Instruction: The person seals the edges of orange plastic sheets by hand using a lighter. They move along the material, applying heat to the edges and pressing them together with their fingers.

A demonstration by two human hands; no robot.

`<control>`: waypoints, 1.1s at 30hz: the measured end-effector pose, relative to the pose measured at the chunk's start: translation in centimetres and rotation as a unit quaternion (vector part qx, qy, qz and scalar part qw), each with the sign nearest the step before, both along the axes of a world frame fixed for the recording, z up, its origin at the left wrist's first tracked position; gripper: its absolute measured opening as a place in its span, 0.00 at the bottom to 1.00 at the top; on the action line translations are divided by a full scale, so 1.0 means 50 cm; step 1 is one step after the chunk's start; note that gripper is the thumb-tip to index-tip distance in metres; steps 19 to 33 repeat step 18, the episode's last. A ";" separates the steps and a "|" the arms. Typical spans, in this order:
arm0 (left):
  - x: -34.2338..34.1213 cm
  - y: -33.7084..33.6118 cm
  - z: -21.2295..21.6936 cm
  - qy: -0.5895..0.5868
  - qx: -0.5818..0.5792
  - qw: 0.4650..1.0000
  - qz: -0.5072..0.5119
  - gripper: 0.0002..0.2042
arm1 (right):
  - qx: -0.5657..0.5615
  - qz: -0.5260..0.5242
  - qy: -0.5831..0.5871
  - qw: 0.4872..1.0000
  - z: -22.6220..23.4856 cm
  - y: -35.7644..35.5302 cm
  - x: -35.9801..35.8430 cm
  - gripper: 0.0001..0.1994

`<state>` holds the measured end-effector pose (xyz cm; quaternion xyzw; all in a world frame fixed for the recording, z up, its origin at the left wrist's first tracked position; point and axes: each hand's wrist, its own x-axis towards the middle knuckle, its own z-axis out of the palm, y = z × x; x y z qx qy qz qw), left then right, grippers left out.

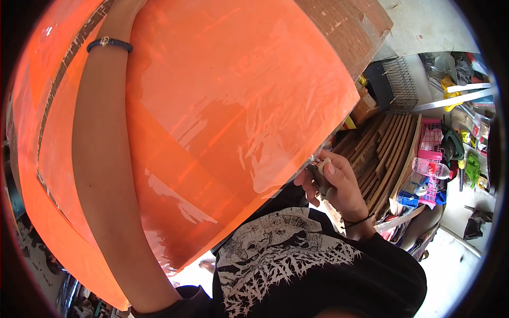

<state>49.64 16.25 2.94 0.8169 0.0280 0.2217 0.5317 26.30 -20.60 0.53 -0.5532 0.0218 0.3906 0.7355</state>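
A big glossy orange plastic sheet (212, 106) fills most of the view, with creases and shiny reflections across it. My left arm reaches over its left side to the top edge of the picture, and the hand itself is out of frame. Down at the sheet's lower right edge, my right hand (334, 180) is closed around a small grey tool (322, 183). Metal shows at the tool's tip against the sheet's edge; its exact kind is hidden by my fingers.
A brown wooden board (355, 26) shows beyond the sheet's upper right edge. Right of my hand, several wooden slats (389, 153) stand stacked in a rack. Farther right are a pink basket (430, 135), a clear plastic bottle (430, 168) and a wire rack (401, 82).
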 end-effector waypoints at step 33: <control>0.013 -0.032 -0.020 -0.005 -0.007 1.000 0.002 0.14 | -0.057 0.013 0.012 0.998 0.018 0.003 0.019 0.29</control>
